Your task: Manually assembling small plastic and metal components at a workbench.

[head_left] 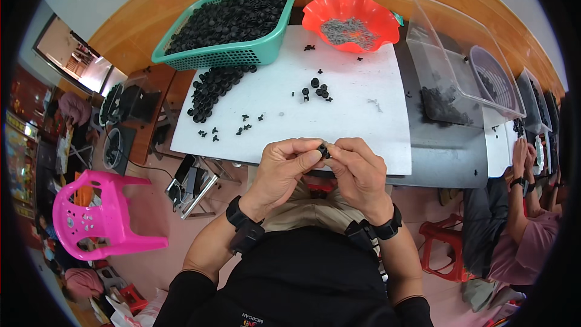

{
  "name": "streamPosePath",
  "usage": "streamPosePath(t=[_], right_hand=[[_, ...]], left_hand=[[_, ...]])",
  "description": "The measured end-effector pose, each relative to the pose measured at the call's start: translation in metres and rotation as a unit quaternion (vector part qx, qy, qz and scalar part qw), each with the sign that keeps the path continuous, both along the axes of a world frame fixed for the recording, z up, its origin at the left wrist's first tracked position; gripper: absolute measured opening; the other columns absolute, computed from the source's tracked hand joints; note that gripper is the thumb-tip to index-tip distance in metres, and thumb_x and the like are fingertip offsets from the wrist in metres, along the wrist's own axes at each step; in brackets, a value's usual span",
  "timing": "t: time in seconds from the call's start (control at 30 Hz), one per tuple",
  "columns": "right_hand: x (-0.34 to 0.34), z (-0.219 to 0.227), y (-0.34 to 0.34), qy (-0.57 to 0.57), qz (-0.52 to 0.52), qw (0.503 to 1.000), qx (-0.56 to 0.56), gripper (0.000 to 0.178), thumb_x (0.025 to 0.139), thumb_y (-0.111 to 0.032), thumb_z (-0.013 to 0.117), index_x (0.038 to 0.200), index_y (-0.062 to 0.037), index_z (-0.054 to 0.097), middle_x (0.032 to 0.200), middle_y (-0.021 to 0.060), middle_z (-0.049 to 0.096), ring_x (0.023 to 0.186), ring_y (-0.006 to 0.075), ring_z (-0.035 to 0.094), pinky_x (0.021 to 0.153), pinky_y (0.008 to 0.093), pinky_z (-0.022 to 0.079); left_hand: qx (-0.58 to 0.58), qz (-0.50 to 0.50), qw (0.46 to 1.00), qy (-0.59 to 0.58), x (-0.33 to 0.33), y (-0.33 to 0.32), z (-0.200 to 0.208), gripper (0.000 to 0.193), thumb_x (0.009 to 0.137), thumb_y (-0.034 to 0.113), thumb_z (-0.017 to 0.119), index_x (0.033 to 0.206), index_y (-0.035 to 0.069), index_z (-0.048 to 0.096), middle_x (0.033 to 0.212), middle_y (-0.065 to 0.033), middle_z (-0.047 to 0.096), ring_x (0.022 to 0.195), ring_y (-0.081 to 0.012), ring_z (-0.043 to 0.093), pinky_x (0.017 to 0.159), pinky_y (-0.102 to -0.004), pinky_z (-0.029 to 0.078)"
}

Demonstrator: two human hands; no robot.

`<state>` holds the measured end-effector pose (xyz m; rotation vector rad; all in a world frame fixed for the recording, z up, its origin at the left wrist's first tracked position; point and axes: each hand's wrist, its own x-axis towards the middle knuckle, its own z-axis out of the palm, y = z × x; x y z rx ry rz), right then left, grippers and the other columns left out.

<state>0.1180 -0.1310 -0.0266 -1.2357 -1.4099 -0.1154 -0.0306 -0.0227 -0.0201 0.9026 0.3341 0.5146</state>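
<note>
Close to the front edge of the white work surface [357, 122], my hands meet over a small black plastic part [325, 151]. The thumb and fingers of my left hand [289, 160] pinch it from one side. On the other side, the fingertips of my right hand [357, 166] close on the same part, and they hide much of it. Beyond my hands lies a small group of black round parts [322, 92]. To the left, small black branched pieces [244, 128] are scattered near a heap of black wheel-like parts [215, 89].
A green basket [266, 48] full of black parts stands at the back left. Beside it, a red scalloped bowl [315, 15] holds thin grey pieces. A clear plastic bin [478, 94] stands at the right. A pink chair [91, 218] is at left; another person's hands [524, 160] work at far right.
</note>
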Motion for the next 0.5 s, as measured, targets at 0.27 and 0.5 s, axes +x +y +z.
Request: streamPosePath(t=[0.27, 0.5], right_hand=[[0.0005, -0.0011, -0.0051, 0.01, 0.002, 1.0, -0.012, 0.03, 0.08, 0.009, 0.072, 0.108, -0.0005, 0.065, 0.095, 0.0124, 0.066, 0.069, 0.0248, 0.069, 0.053, 0.0317, 0.055], [0.0015, -0.0018, -0.0082, 0.006, -0.007, 1.0, -0.01, 0.031, 0.079, 0.009, 0.073, 0.108, -0.0007, 0.065, 0.095, 0.0123, 0.066, 0.069, 0.0252, 0.069, 0.053, 0.0318, 0.055]], left_hand=[[0.002, 0.001, 1.0, 0.014, 0.0006, -0.0018, -0.0022, 0.018, 0.096, 0.001, 0.065, 0.113, 0.0, 0.07, 0.113, -0.0133, 0.07, 0.103, -0.02, 0.069, 0.092, -0.035, 0.06], [0.007, -0.005, 1.0, 0.012, 0.0018, -0.0035, -0.0046, 0.018, 0.096, 0.001, 0.064, 0.113, 0.0, 0.07, 0.113, -0.0124, 0.07, 0.102, -0.0192, 0.069, 0.091, -0.036, 0.06]])
